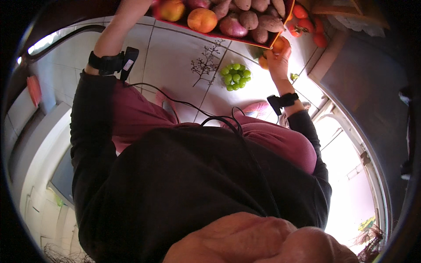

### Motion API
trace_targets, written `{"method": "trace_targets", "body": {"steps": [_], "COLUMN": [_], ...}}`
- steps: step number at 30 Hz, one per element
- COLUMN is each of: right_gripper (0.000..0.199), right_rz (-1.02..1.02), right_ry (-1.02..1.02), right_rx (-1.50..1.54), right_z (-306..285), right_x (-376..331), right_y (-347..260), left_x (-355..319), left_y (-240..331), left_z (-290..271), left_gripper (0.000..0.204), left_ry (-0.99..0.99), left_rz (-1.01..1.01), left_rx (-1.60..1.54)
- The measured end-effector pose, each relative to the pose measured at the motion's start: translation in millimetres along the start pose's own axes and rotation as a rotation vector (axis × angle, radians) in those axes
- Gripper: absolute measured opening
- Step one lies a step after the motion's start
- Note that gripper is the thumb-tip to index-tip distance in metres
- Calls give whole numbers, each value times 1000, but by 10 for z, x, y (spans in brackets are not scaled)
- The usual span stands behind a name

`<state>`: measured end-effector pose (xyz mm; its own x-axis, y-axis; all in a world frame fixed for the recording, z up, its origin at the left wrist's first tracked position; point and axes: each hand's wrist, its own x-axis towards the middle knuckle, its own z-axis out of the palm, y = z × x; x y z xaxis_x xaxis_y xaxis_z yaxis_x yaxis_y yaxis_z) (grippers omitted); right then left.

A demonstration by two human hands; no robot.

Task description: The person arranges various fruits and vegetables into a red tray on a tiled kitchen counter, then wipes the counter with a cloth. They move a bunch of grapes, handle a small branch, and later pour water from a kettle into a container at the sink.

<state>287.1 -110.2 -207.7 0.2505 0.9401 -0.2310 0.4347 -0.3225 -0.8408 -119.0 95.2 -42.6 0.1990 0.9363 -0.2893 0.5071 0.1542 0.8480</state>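
Observation:
A red-edged tray (210, 37) with fruit and vegetables reaches in from the top edge. In it lie an orange-red peach-like fruit (202, 20), a red onion (233, 26) and several brown tubers (248, 20). My left hand (137, 8) reaches to the tray's left side; its fingers are cut off by the upper edge. My right hand (279, 63) is at the tray's near right corner, its fingers curled around an orange round fruit (279, 44). Another orange fruit (263, 62) sits against that hand. Green grapes (236, 77) lie on the floor to its left.
A bare grape stem (204, 65) lies on the white tiled floor (162, 57). Red tomatoes (302, 26) rest right of the tray, near a wooden piece (337, 6). A black cable (184, 103) runs across my lap from the left wrist strap (109, 63).

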Motion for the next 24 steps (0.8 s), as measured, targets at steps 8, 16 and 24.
{"method": "trace_targets", "body": {"steps": [8, 16, 24], "right_gripper": [71, 62, 61], "right_rz": [-39, -590, -843], "right_ry": [321, -159, -638], "right_rx": [299, 226, -481], "right_z": [-489, -517, 249], "right_x": [-302, 147, 835], "right_y": [-332, -1839, -2784], "left_x": [-55, -130, -623], "left_y": [66, 173, -22], "left_z": [55, 23, 233], "left_gripper": [26, 21, 32], "left_ry": [12, -271, -882], "left_rz": [32, -33, 44], "left_rx": [-7, 588, 828]}}
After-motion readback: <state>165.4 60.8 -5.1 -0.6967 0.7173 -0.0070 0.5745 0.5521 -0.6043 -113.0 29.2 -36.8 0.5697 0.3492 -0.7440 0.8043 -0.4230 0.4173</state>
